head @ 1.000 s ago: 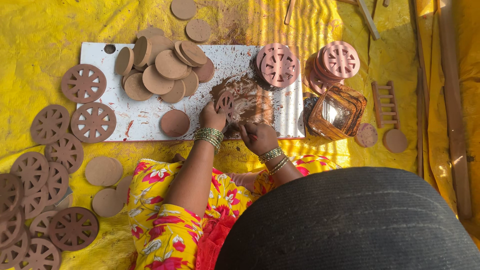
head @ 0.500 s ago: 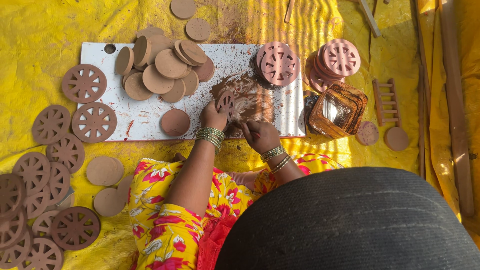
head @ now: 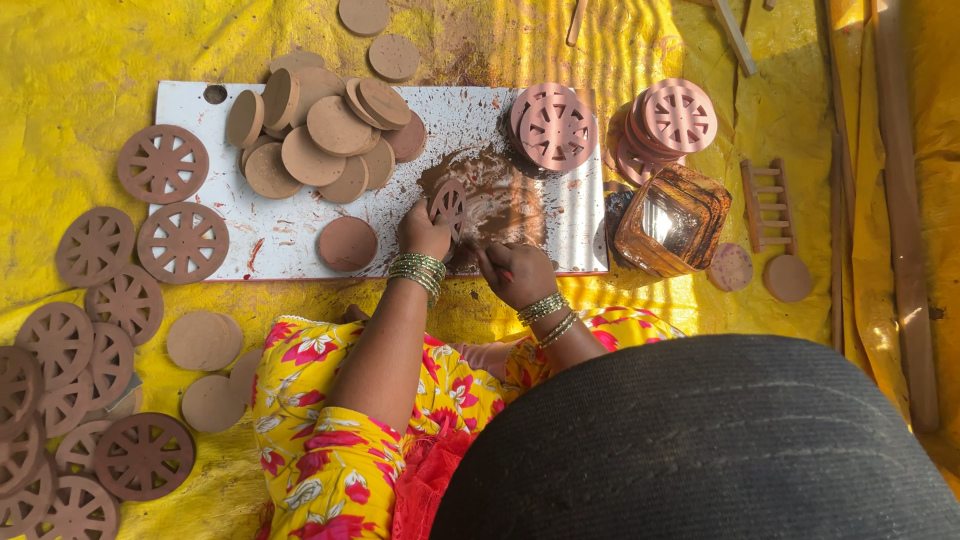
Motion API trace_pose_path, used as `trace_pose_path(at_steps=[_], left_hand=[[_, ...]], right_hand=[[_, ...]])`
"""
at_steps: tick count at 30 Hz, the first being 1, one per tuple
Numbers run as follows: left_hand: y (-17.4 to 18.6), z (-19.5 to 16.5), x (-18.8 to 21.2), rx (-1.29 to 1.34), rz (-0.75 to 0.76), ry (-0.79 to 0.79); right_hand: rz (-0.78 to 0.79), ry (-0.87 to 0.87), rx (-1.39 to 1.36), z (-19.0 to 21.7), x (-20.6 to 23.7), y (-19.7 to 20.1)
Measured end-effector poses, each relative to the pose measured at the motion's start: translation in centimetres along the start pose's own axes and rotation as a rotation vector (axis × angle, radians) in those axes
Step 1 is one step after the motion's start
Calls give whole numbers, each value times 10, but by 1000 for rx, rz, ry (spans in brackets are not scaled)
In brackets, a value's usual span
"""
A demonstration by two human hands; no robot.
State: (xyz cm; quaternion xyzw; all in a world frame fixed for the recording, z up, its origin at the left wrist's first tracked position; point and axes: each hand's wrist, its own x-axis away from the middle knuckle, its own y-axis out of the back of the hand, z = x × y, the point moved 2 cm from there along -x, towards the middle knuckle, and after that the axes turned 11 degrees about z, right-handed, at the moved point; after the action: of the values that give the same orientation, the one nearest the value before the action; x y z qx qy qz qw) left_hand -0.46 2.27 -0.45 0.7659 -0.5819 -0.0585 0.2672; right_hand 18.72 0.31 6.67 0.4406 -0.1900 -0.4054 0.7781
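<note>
While L hand (head: 422, 230) grips clay wheel (head: 447, 203) | R hand (head: 518, 272) just beside.

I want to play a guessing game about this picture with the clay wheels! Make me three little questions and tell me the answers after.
1. True or false: the left hand holds a small clay wheel over the white board.
2. What lies heaped on the board's upper left part? A) plain clay discs B) spoons C) leaves
3. Fill in: the amber glass bowl sits to the ____ of the board.

Key: 1 true. 2 A, the plain clay discs. 3 right. The right hand is closed near the wheel; whether it grips a tool is hard to tell.
</note>
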Motion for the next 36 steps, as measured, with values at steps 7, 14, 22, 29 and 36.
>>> trace_pose_path(at_steps=[7, 14, 22, 29, 36], left_hand=[[1, 5, -6, 56, -20, 47], [0, 6, -5, 62, -59, 25], [2, 4, -4, 48, -35, 52], [1, 6, -5, 46, -51, 65], [0, 7, -5, 50, -67, 49]], right_hand=[[-34, 27, -337, -10, 4, -6], [20, -96, -96, -12, 0, -6], [-55, 8, -334, -5, 10, -3], [-9, -197, -418, -18, 2, -20], [36, -196, -247, -10, 6, -2]])
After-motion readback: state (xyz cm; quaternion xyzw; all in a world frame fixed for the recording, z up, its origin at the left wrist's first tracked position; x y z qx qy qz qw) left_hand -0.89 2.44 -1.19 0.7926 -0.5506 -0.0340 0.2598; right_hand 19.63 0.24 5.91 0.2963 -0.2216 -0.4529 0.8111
